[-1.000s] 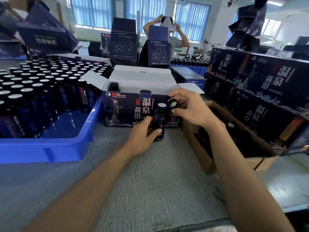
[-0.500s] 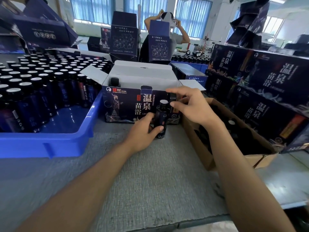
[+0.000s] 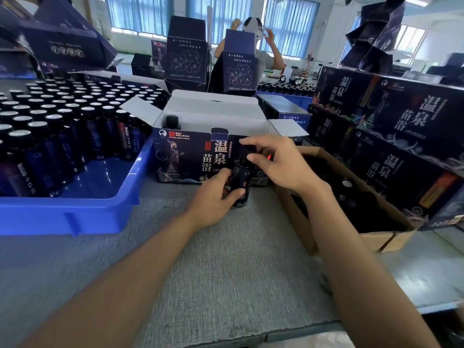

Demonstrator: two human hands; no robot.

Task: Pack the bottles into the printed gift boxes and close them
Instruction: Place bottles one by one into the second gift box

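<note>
One dark bottle (image 3: 241,182) stands upright on the grey table (image 3: 226,259), with the left hand (image 3: 213,200) wrapped around its lower body. The right hand (image 3: 278,167) pinches the black cap (image 3: 247,149), somewhat blurred, at the bottle's top between thumb and fingertips. Just behind stands the printed gift box (image 3: 185,156), its flaps open, with one capped bottle (image 3: 172,121) in its left rear corner. A blue tray (image 3: 75,214) of upright bottles (image 3: 62,116) lies to the left. A brown carton (image 3: 371,238) sits to the right, and closed printed boxes (image 3: 391,126) are stacked beyond it.
</note>
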